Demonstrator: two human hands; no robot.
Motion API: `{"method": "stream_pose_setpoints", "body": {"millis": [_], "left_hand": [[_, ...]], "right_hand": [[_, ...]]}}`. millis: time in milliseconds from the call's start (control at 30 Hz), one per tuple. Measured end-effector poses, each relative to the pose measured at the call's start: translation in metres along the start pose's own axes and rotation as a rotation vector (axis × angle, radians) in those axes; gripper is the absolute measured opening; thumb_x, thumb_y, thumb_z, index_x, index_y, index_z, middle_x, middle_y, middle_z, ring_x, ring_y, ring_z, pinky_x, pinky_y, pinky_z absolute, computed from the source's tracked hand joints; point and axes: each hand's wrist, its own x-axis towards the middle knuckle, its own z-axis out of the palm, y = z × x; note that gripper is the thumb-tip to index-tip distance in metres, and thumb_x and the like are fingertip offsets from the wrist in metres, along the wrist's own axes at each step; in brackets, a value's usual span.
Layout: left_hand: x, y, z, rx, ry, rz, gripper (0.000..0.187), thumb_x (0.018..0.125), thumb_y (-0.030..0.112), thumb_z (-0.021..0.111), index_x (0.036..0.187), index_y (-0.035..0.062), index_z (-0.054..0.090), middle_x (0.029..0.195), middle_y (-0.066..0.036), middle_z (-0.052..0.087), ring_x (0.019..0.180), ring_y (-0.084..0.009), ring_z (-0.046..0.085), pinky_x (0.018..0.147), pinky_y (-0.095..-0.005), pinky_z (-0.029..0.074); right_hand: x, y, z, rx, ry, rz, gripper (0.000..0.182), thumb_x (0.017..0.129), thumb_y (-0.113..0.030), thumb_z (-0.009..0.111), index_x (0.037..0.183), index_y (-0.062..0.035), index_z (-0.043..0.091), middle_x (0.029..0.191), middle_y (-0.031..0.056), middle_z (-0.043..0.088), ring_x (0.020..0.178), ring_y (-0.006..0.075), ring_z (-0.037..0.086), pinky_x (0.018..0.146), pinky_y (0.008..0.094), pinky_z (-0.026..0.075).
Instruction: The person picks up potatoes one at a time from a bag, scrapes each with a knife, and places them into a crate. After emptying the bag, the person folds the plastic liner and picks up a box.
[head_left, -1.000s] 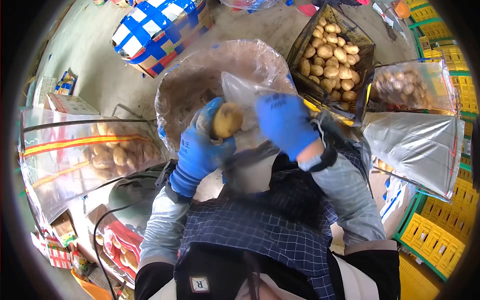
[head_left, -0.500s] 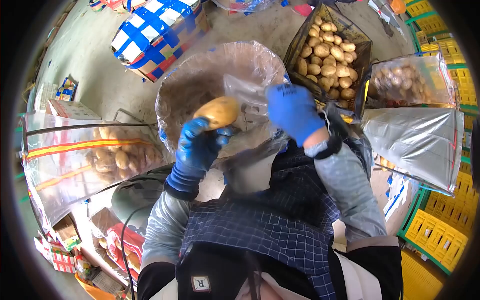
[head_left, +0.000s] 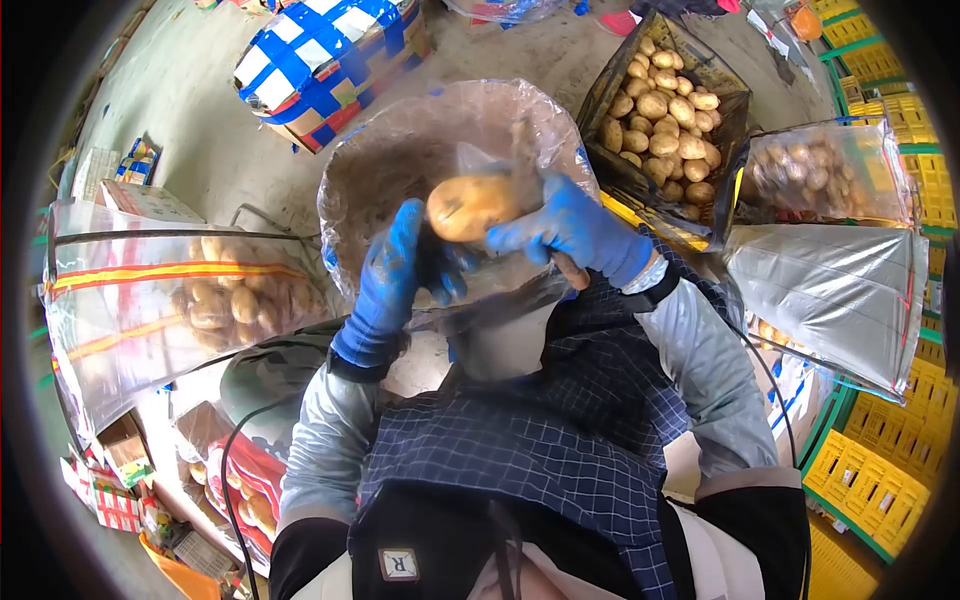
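Concrete floor crowded with produce surrounds us as we look down at our own gloved hands. Our landmark is the big plastic-lined basin (head_left: 400, 160) straight ahead. Above its near rim, our right hand (head_left: 570, 228) pinches one end of a potato (head_left: 472, 206), fingers curled closed on it, while our left hand (head_left: 395, 275) sits just beneath, fingers partly open and only brushing it. Right of the basin stands a dark crate of potatoes (head_left: 665, 115); left of the basin hangs a clear bag of potatoes (head_left: 190, 300). We judge the one-handed end grip weak: the potato could slip, drop into the basin or bounce past its rim onto the floor and bruise
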Motion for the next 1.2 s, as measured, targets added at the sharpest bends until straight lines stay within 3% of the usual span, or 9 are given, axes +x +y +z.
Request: {"method": "stream_pose_setpoints", "body": {"millis": [133, 300, 433, 533, 667, 767, 1000, 1133, 1200], "left_hand": [[0.01, 0.011, -0.025, 0.258, 0.271, 0.335, 0.041, 0.105, 0.029, 0.05, 0.134, 0.0009, 0.054, 0.11, -0.013, 0.068, 0.085, -0.0167, 0.068, 0.072, -0.0267, 0.055], [0.032, 0.004, -0.1, 0.326, 0.531, 0.292, 0.035, 0.101, 0.029, 0.056, 0.121, 0.0012, 0.063, 0.101, -0.008, 0.069, 0.083, -0.0146, 0.067, 0.071, -0.0275, 0.054], [0.086, -0.05, -0.127, 1.025, 0.322, -0.181, 0.035, 0.091, 0.032, 0.063, 0.1, -0.0005, 0.072, 0.101, -0.017, 0.072, 0.093, -0.0251, 0.071, 0.08, -0.0383, 0.056], [0.135, -0.151, -0.178, 1.907, -0.335, -0.429, 0.043, 0.085, 0.038, 0.065, 0.109, 0.0043, 0.074, 0.121, -0.022, 0.068, 0.112, -0.0374, 0.066, 0.094, -0.0458, 0.053], [0.15, -0.25, -0.222, 1.657, -0.094, -0.689, 0.061, 0.078, 0.05, 0.074, 0.122, 0.0069, 0.07, 0.129, -0.02, 0.065, 0.12, -0.0364, 0.063, 0.101, -0.0452, 0.05], [0.142, -0.217, -0.162, 1.562, 0.175, -0.847, 0.059, 0.08, 0.049, 0.073, 0.123, 0.0087, 0.07, 0.131, -0.019, 0.065, 0.12, -0.0353, 0.063, 0.102, -0.0448, 0.049], [0.14, -0.254, -0.201, 1.484, 0.154, -0.536, 0.071, 0.074, 0.054, 0.078, 0.125, 0.0048, 0.068, 0.132, -0.021, 0.064, 0.123, -0.0348, 0.061, 0.104, -0.0438, 0.049], [0.153, -0.181, -0.147, 1.376, 0.098, -0.483, 0.068, 0.074, 0.04, 0.085, 0.126, 0.0014, 0.064, 0.115, -0.018, 0.072, 0.109, -0.0304, 0.068, 0.096, -0.0397, 0.052], [0.144, -0.137, -0.118, 0.613, -0.062, -0.238, 0.06, 0.079, 0.021, 0.084, 0.13, 0.0, 0.059, 0.114, -0.01, 0.071, 0.105, -0.0221, 0.067, 0.095, -0.0339, 0.052]], "right_hand": [[0.002, 0.013, -0.059, -0.026, 0.192, 0.01, 0.028, 0.09, -0.026, 0.07, 0.107, -0.0041, 0.069, 0.079, 0.0011, 0.064, 0.053, 0.0062, 0.051, 0.05, 0.024, 0.043], [0.018, 0.062, -0.176, 0.47, 0.721, -0.05, 0.04, 0.096, -0.029, 0.058, 0.125, -0.0012, 0.062, 0.105, 0.0104, 0.072, 0.063, 0.0088, 0.05, 0.059, 0.0259, 0.045], [0.003, 0.035, -0.144, 0.167, 0.49, -0.289, 0.041, 0.098, -0.029, 0.055, 0.126, -0.0004, 0.062, 0.106, 0.0118, 0.073, 0.066, 0.0106, 0.054, 0.061, 0.0282, 0.047], [-0.009, -0.008, -0.088, 0.004, 0.459, -0.373, 0.038, 0.099, -0.026, 0.053, 0.125, 0.0009, 0.064, 0.102, 0.0109, 0.073, 0.065, 0.0083, 0.055, 0.058, 0.0257, 0.045], [-0.036, -0.044, -0.058, -0.047, 0.557, -0.303, 0.034, 0.099, -0.024, 0.057, 0.121, -0.0005, 0.067, 0.09, 0.0082, 0.073, 0.059, 0.006, 0.054, 0.051, 0.0218, 0.041], [-0.034, -0.037, -0.07, 0.023, 0.554, -0.304, 0.032, 0.098, -0.026, 0.061, 0.119, -0.0025, 0.068, 0.088, 0.0074, 0.072, 0.052, 0.0056, 0.052, 0.044, 0.022, 0.038], [-0.031, -0.039, -0.079, 0.095, 0.589, -0.207, 0.027, 0.095, -0.023, 0.066, 0.111, -0.0021, 0.07, 0.082, 0.0053, 0.071, 0.05, 0.0068, 0.052, 0.042, 0.023, 0.04], [-0.014, -0.01, -0.093, -0.182, 0.54, -0.249, 0.026, 0.09, -0.021, 0.072, 0.109, -0.0023, 0.07, 0.084, 0.0075, 0.072, 0.057, 0.0131, 0.061, 0.052, 0.0287, 0.05], [0.004, 0.026, -0.09, -0.432, 0.581, -0.477, 0.028, 0.088, -0.021, 0.074, 0.108, -0.0018, 0.071, 0.085, 0.0087, 0.072, 0.06, 0.0169, 0.064, 0.057, 0.0327, 0.053]]}}
